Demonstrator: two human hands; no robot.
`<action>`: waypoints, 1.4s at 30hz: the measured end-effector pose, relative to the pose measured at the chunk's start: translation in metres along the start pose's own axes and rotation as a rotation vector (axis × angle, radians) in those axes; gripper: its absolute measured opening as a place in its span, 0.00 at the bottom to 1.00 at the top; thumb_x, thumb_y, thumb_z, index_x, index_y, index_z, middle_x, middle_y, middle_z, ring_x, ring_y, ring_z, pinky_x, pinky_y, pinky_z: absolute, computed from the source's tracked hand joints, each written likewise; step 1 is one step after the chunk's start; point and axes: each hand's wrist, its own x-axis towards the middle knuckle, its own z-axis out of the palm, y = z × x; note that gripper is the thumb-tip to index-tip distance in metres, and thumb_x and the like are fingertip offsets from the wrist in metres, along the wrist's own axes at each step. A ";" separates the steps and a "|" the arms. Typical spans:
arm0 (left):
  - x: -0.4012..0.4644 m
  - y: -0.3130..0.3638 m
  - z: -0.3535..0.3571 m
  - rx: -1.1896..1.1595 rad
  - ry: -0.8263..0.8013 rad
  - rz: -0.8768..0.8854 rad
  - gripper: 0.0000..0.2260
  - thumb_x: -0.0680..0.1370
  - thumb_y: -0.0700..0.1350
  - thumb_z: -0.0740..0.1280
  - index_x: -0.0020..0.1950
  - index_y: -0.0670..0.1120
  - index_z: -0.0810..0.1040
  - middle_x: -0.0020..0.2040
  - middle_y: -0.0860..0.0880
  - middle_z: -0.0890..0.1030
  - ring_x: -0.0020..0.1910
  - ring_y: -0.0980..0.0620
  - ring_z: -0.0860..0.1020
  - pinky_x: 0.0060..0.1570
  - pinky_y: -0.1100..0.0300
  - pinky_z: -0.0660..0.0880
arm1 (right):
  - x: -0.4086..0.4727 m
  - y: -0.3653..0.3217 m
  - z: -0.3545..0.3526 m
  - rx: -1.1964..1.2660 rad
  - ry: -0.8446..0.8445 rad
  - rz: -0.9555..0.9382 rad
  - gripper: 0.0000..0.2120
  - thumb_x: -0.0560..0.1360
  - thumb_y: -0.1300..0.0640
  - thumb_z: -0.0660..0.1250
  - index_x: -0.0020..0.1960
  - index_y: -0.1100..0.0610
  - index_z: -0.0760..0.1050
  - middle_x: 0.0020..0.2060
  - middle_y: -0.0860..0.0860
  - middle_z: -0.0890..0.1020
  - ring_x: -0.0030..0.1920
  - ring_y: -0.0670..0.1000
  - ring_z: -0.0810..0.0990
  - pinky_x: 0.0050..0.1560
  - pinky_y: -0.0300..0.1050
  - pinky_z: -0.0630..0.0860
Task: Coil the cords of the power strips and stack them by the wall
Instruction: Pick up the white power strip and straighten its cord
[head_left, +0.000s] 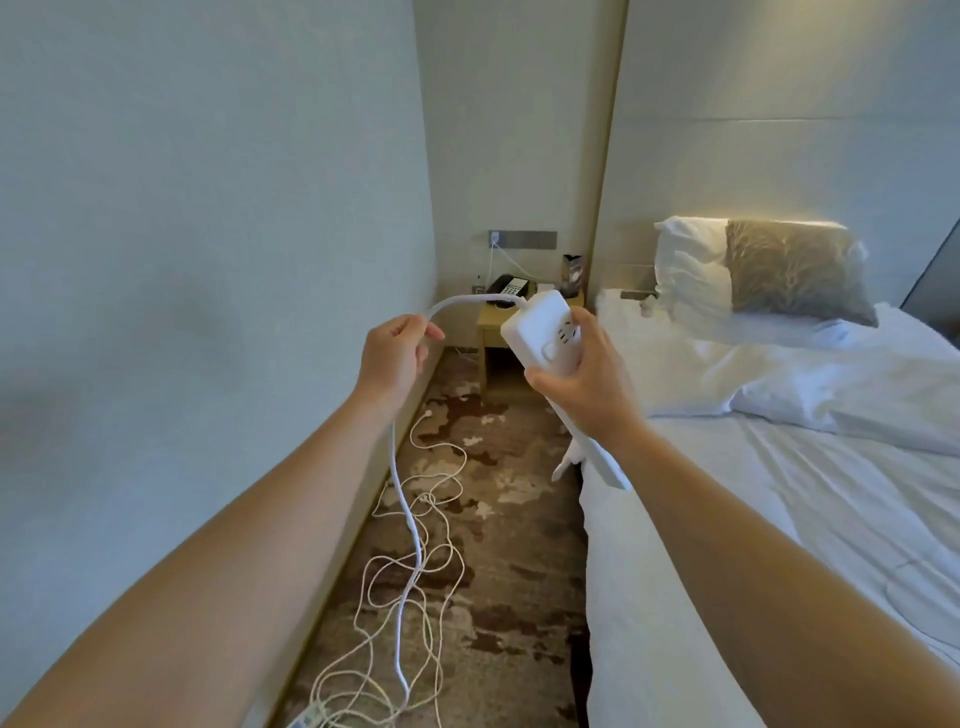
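You stand in the narrow aisle between wall (208, 208) and bed (779, 519), with a white power strip (545, 332) raised in your right hand (582, 379); that grip is clenched round the strip's middle, thumb across the socket face. The strip's far end points away from you toward the nightstand (491, 325), and its near end runs down past your wrist, over the bed's edge. Your left hand (395, 353) pinches the strip's thick cord (405, 519) a short way from where it leaves the strip's far end, so a low arch of cord bridges the two grips. Below your left grip the cord hangs straight to the carpet (498, 519) and trails toward you. Around it on the carpet lies a loose tangle of thinner cream cable (441, 561), reaching from below your hands to the bottom of the view, where part of another strip seems to lie, too cut off to be sure.

By the look of it, coiling is only starting: no loop is formed yet. The next move likely calls for drawing the hanging length up and laying even loops into your right grip, while keeping the thick cord free of the thin tangle beneath. No stack shows by the wall.
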 end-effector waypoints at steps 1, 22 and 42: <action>0.010 -0.013 0.006 0.006 -0.030 -0.016 0.16 0.81 0.46 0.58 0.37 0.44 0.79 0.25 0.48 0.67 0.22 0.55 0.62 0.23 0.64 0.59 | 0.011 0.010 0.004 0.004 0.010 -0.004 0.37 0.65 0.38 0.72 0.69 0.44 0.61 0.57 0.40 0.69 0.54 0.46 0.73 0.43 0.34 0.72; 0.484 -0.024 0.115 -0.067 0.123 0.071 0.14 0.77 0.48 0.62 0.32 0.46 0.76 0.25 0.53 0.63 0.23 0.55 0.60 0.24 0.63 0.58 | 0.446 0.161 0.125 0.133 0.105 0.113 0.38 0.67 0.39 0.70 0.72 0.50 0.61 0.61 0.52 0.75 0.58 0.56 0.77 0.55 0.58 0.79; 0.777 -0.223 0.089 0.206 0.356 -0.234 0.17 0.75 0.58 0.62 0.34 0.48 0.78 0.25 0.51 0.69 0.24 0.53 0.64 0.26 0.62 0.61 | 0.796 0.317 0.372 0.019 -0.512 -0.177 0.37 0.69 0.47 0.73 0.73 0.48 0.60 0.59 0.48 0.74 0.55 0.52 0.75 0.48 0.51 0.75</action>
